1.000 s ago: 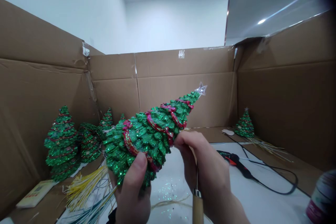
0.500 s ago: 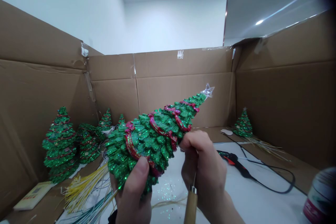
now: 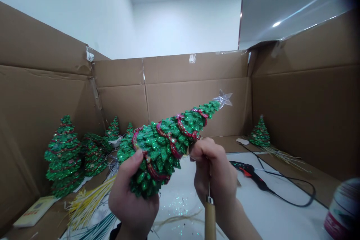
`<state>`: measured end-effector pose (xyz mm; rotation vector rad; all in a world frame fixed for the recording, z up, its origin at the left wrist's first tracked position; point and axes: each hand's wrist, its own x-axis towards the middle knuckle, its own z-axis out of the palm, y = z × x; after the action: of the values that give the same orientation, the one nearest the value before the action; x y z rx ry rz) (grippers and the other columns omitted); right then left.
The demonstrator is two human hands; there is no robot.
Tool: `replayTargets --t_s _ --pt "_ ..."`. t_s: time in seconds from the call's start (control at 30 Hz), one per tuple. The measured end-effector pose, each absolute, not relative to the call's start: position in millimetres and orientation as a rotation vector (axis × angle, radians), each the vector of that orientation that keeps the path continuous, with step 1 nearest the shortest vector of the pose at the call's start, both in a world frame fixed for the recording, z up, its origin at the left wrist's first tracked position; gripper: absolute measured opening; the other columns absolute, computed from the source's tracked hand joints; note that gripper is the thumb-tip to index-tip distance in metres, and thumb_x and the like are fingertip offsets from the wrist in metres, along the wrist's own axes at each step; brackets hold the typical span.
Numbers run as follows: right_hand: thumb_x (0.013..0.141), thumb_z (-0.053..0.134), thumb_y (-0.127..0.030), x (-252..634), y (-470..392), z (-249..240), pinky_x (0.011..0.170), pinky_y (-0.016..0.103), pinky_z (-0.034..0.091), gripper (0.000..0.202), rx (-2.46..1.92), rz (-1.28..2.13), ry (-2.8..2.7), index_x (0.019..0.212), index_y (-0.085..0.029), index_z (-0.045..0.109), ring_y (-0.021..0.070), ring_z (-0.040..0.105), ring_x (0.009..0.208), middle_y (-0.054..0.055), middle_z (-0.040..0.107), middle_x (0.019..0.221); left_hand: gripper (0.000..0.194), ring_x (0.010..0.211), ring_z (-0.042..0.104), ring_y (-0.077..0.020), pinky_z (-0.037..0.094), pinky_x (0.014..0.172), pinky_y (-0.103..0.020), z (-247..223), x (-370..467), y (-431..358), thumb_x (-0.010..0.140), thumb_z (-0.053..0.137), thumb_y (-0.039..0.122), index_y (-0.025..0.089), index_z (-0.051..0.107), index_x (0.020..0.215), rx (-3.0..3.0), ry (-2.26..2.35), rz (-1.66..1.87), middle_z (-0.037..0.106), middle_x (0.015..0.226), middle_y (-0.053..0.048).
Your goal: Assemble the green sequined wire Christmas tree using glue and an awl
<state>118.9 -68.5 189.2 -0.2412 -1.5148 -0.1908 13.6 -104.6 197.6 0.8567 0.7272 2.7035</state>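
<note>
A glittery green Christmas tree figurine [image 3: 168,138] with red garlands lies tilted in the air, its clear star [image 3: 224,99] pointing up and to the right. My left hand [image 3: 132,191] is wrapped round the wide base end, thumb on top of the branches. Against the tree's lower right side, my right hand [image 3: 213,172] is closed with fingertips at the branches. An awl [image 3: 210,217] with a wooden handle and thin metal shaft is held in that hand, handle pointing down. Whatever the right fingertips pinch at the tree is hidden.
More glitter trees [image 3: 66,153] stand at the left, near yellow strands [image 3: 90,200] and green strands [image 3: 98,228]. Right of my hands lie a corded glue gun [image 3: 253,176] and another small tree [image 3: 261,133]. A jar [image 3: 343,210] stands at the right edge. Cardboard walls [image 3: 174,97] surround the table.
The tree has turned about its length, and its base end has shifted slightly right. My left hand has moved left and its grip has changed. The right hand stays close to the tree with the awl.
</note>
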Motion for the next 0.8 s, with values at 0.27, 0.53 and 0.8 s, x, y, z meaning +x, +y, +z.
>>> replayTargets --t_s 0.27,0.53,0.8 --pt "0.086 0.038 -0.006 120 -78 191 0.054 0.023 0.041 0.021 -0.319 -0.112 -1.497 0.096 -0.022 0.047 0.0102 0.05 0.059 -0.002 0.052 0.069 0.013 0.044 0.054 -0.0094 0.053 0.061 -0.026 211 13 -109 0.06 0.06 0.024 0.019 0.064 0.049 0.668 0.688 2.476 0.06 0.049 0.004" --pt "0.084 0.054 -0.014 123 -82 191 0.05 0.019 0.04 0.013 -0.357 -0.05 -1.548 0.081 -0.022 0.044 0.0078 0.046 0.055 -0.004 0.05 0.067 0.009 0.052 0.058 -0.0118 0.051 0.057 -0.024 210 14 -109 0.056 0.062 0.02 0.019 0.063 0.047 0.624 0.692 2.526 0.061 0.051 0.003" --pt "0.09 0.039 -0.019 124 -86 192 0.054 0.022 0.042 0.012 -0.319 -0.039 -1.546 0.084 -0.021 0.049 0.0099 0.052 0.059 -0.002 0.052 0.066 0.008 0.061 0.062 -0.0147 0.051 0.062 -0.026 216 12 -107 0.062 0.06 0.022 0.017 0.063 0.056 0.627 0.657 2.298 0.063 0.058 0.002"
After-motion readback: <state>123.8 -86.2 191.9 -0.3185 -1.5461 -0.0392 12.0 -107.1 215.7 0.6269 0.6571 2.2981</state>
